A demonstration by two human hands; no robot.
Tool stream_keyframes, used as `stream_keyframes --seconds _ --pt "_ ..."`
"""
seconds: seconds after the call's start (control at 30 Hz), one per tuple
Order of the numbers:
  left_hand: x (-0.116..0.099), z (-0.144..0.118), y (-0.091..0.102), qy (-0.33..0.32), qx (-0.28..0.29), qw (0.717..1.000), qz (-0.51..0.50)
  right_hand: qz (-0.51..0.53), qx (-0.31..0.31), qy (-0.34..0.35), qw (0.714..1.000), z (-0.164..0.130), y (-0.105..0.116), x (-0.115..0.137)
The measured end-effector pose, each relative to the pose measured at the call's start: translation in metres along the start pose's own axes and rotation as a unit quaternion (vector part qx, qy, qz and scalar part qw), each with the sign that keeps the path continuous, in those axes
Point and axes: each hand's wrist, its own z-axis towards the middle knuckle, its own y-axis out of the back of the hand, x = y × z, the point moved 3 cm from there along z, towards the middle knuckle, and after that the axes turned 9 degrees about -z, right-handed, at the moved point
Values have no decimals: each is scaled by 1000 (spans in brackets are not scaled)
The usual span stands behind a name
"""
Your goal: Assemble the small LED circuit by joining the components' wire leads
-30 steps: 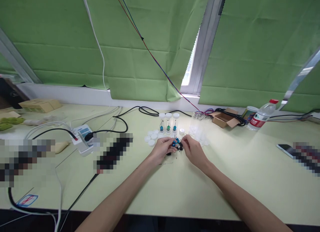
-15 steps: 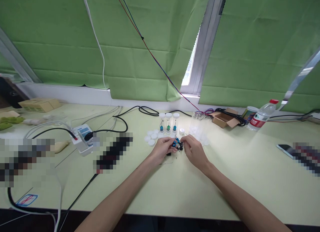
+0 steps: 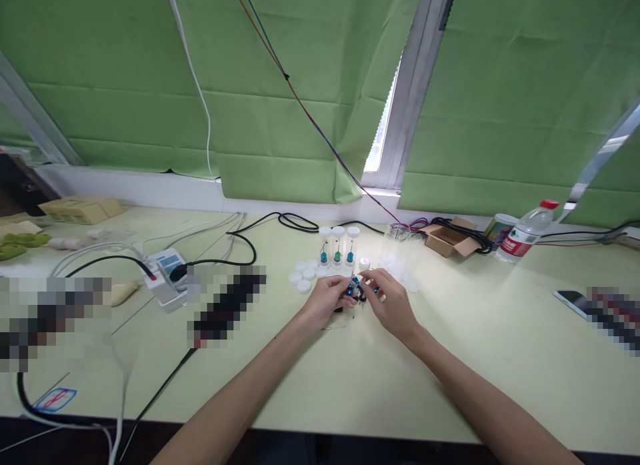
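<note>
My left hand [image 3: 327, 301] is closed in a pinch on a small blue part [image 3: 350, 289] with a thin metal rod standing up from it. Just right of it, my right hand [image 3: 393, 303] is over the small pieces, its thumb and forefinger curved and apart. Several small black pieces [image 3: 363, 296] lie between the hands, partly covered by the fingers. Another bit of blue shows beneath the right fingers. Behind the hands stand three clear vials [image 3: 337, 251] with white caps, each holding a blue or green part with a rod.
White round caps [image 3: 303, 287] lie left of the vials. Clear containers [image 3: 397, 251] are to the right. Farther out are an open cardboard box [image 3: 450, 239], a water bottle [image 3: 527, 233], a phone [image 3: 573, 299] and a white power strip [image 3: 167, 278] with cables.
My right hand has shifted slightly left over the black pieces, its fingertips now lower and more spread. The left hand keeps its pinch on the blue part.
</note>
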Motion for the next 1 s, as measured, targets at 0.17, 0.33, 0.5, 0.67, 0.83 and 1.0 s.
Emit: stream_keyframes --seconds 0.17,0.33,0.5,0.67,0.83,1.0 --pt "0 -1 -1 0 3 1000 14 8 -16 -21 1000 2 3 3" --pt "1 -1 -2 5 14 1000 9 13 -10 -25 1000 2 5 6" --pt "7 3 -2 6 26 1000 12 9 -15 -41 999 2 7 9" --pt "8 2 -3 6 38 999 14 37 4 -87 995 1 3 4" --pt "8 -1 -6 1 47 998 30 76 26 -116 990 0 0 1" --pt "11 -1 -6 1 57 998 41 80 34 -121 989 1 0 0"
